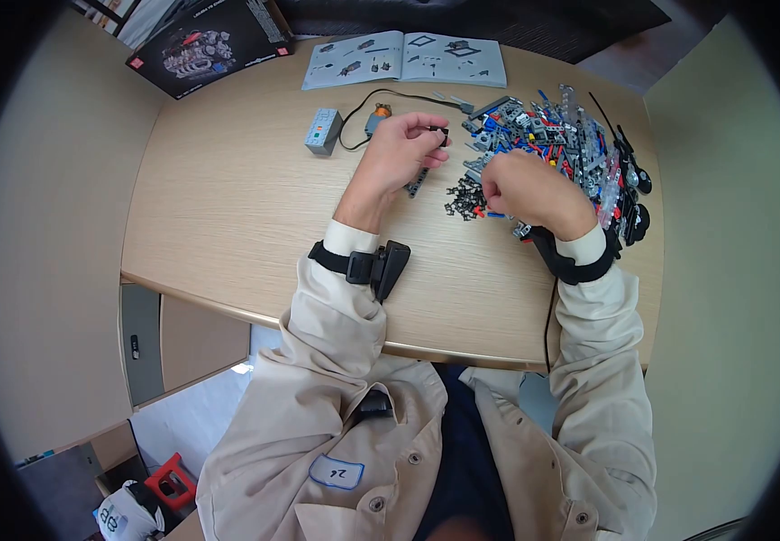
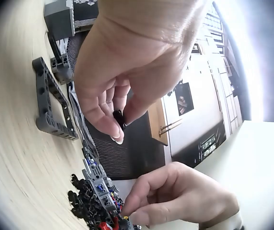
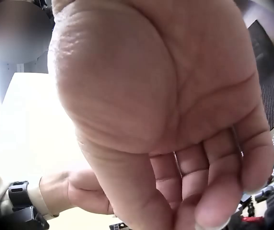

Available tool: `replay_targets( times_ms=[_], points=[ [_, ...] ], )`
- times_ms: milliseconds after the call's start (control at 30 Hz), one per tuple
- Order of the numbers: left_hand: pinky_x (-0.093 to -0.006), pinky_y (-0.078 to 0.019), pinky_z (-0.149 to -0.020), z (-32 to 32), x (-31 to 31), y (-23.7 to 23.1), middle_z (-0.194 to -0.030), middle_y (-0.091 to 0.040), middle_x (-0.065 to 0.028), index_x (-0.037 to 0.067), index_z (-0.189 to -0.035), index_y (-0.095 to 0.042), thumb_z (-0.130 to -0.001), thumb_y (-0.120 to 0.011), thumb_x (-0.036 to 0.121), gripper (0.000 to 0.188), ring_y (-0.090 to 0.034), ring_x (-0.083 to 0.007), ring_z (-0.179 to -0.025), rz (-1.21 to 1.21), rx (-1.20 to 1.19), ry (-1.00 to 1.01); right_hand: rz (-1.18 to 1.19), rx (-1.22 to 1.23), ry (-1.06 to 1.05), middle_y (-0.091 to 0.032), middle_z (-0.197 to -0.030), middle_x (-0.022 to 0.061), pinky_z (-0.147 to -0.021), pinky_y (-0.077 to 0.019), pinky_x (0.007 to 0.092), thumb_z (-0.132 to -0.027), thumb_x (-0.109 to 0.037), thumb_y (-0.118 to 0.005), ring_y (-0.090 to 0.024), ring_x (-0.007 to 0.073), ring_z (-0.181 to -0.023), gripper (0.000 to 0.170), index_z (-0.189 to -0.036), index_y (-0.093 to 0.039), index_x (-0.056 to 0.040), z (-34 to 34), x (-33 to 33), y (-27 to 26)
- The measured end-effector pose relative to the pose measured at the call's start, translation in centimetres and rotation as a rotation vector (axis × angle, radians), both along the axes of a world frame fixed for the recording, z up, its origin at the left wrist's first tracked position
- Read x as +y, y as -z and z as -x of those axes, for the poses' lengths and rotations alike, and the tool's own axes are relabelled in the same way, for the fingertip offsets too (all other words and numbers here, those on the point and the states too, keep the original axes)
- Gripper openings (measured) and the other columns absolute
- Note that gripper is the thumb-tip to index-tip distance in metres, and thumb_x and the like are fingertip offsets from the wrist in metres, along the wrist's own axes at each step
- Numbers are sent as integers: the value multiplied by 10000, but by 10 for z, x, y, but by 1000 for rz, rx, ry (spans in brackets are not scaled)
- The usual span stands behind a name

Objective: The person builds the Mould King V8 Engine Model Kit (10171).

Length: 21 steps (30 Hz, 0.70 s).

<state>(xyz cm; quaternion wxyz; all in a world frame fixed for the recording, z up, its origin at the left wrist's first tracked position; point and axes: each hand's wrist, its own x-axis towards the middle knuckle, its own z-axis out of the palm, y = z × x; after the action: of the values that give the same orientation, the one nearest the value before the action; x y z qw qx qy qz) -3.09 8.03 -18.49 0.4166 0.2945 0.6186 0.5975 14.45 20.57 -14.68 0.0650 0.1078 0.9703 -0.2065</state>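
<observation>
Between thumb and fingertips, the left hand (image 1: pixel 397 153) (image 2: pixel 132 62) pinches a small black piece (image 2: pixel 119 118). A grey open frame of beams (image 2: pixel 43 98) (image 1: pixel 417 184) lies on the table beside and below that hand. The right hand (image 1: pixel 538 191) (image 3: pixel 151 96) is over the near-left part of the parts pile (image 1: pixel 543 131), its fingers bent downward. In the left wrist view the right hand's fingertips (image 2: pixel 129 213) meet the pile beside black connectors (image 2: pixel 81 199); whether they hold a part is hidden.
A grey battery box (image 1: pixel 322 132) and a motor with an orange end (image 1: pixel 378 117) sit left of the hands, with a black cable. Behind them lie an open instruction booklet (image 1: pixel 405 61) and a dark product box (image 1: pixel 209 50). Black panels (image 1: pixel 639 219) edge the pile's right side.
</observation>
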Motion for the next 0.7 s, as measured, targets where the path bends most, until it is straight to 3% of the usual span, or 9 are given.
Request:
replay_targets(
  times_ms=[100, 200, 433, 500, 700],
  points=[
    [-250, -569, -745, 0, 1, 1, -1037, -685, -133, -70, -1243, -593, -950, -596, 17, 306, -683, -153, -852, -21, -19, 7, -111, 59, -29, -686, -811, 236, -722, -552, 457, -733, -14, -673, -680, 408, -794, 82, -795, -704, 30, -5, -5, 10],
    [-255, -576, -782, -1, 1, 0, -1058, -677, -136, -80, -1257, -581, -927, -603, -23, 336, -682, -161, -890, -30, -43, 9, -97, 11, 8, -680, -794, 203, -737, -523, 460, -714, -31, -695, -652, 386, -835, 69, -773, -698, 4, -2, -8, 11],
    [-256, -576, -810, -1, 0, -1, -1054, -668, -129, -87, -1265, -575, -908, -590, -55, 358, -678, -163, -907, -46, -35, 18, -179, 40, 16, -676, -797, 217, -739, -520, 464, -728, -68, -718, -642, 391, -838, 89, -781, -701, 1, 0, -14, 17],
    [-255, -576, -813, -1, 0, -2, -1049, -665, -124, -89, -1265, -575, -905, -588, -60, 361, -677, -163, -905, -45, -37, 14, -156, 14, -7, -690, -862, 251, -787, -560, 466, -732, -57, -715, -685, 415, -906, 128, -813, -693, 40, -1, -18, 6],
    [-255, -574, -817, -1, 0, 1, -1040, -651, -109, -94, -1267, -572, -905, -585, -61, 364, -677, -160, -904, -55, -40, 31, -153, 4, -19, -696, -864, 235, -779, -573, 460, -743, -74, -725, -696, 398, -880, 139, -822, -692, 35, 2, -25, 7]
  ],
)
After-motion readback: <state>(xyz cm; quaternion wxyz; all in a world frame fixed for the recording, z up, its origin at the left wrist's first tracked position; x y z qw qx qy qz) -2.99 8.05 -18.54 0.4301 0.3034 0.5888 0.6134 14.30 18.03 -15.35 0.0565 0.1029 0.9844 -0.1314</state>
